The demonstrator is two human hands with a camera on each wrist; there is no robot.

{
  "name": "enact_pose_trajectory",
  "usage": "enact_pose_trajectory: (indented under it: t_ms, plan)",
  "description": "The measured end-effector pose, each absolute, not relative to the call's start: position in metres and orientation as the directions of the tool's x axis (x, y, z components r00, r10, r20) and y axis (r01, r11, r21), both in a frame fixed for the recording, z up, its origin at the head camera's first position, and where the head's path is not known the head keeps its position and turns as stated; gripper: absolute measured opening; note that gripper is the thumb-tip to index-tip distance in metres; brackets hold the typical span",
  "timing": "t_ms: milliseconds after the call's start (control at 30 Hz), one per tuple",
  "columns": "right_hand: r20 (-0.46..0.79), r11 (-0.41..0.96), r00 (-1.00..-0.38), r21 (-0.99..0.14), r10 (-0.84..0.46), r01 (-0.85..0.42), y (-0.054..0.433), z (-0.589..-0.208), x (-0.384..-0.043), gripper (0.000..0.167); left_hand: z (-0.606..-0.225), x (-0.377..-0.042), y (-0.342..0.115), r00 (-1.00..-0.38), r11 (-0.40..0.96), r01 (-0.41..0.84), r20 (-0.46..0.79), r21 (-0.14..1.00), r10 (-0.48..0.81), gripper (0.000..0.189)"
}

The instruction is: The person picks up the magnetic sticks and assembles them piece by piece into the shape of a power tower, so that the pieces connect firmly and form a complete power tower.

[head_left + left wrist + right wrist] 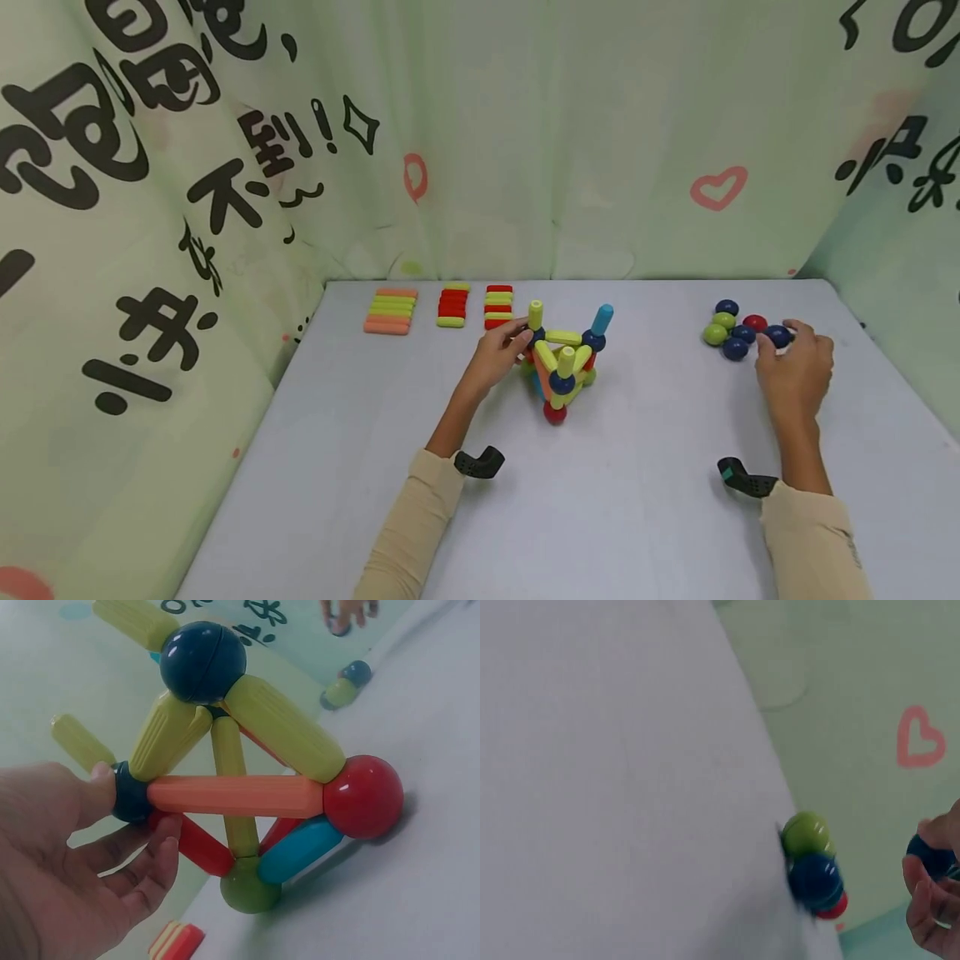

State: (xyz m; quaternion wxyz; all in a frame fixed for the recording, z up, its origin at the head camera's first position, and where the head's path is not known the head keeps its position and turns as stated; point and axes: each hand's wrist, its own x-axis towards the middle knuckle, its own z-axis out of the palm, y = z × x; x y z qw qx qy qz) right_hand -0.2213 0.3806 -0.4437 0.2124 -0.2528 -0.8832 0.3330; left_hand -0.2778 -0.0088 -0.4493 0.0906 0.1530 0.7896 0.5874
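Note:
My left hand (493, 357) pinches a dark blue ball (132, 793) at the left corner of a structure of magnetic rods and balls. That structure includes an orange rod (236, 796), a red ball (364, 796) low at its front and a green ball (251, 886) at its base. Several rods point up from its top balls, among them a light blue rod (602, 320). Over at the right, my right hand (798, 371) holds a dark blue ball (778, 336) between thumb and fingers, beside a cluster of loose balls (735, 348).
Three groups of rods lie along the back left: orange and green rods (390, 312), red and green rods (452, 305), and another red and green group (498, 300). A printed curtain (600, 167) hangs behind the white table (637, 500).

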Motion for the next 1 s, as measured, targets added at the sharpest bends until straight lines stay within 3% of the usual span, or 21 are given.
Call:
enact_pose_trajectory:
  t_ms: [100,200,300,567,1000]
  plan:
    - [0.333,0.638,-0.807,-0.767,0.488,0.07,0.352,-0.426,-0.219,0.048,-0.45,-0.276,-0.008,-0.933,0.294,0.14,0.027,0.945,0.358,0.047]
    - [0.398,0.538,-0.85,-0.826,0.346,-0.167,0.322,-0.407,-0.221,0.043,-0.45,-0.276,-0.008,-0.932,0.32,0.146,0.022,0.936,0.362,0.049]
    - [0.406,0.427,-0.887,-0.858,0.222,-0.285,0.294,-0.393,-0.226,0.04,-0.449,-0.275,-0.007,-0.934,0.327,0.141,0.016,0.934,0.356,0.05]
    - [0.367,0.244,-0.927,-0.908,0.08,-0.339,0.249,-0.387,-0.238,0.038,-0.451,-0.274,-0.005,-0.935,0.314,0.117,-0.003,0.942,0.355,0.05]
    - [0.376,0.305,-0.926,-0.878,-0.037,-0.369,0.232,-0.385,-0.238,0.043,-0.454,-0.278,-0.015,-0.883,0.265,0.193,0.049,0.945,0.468,0.057]
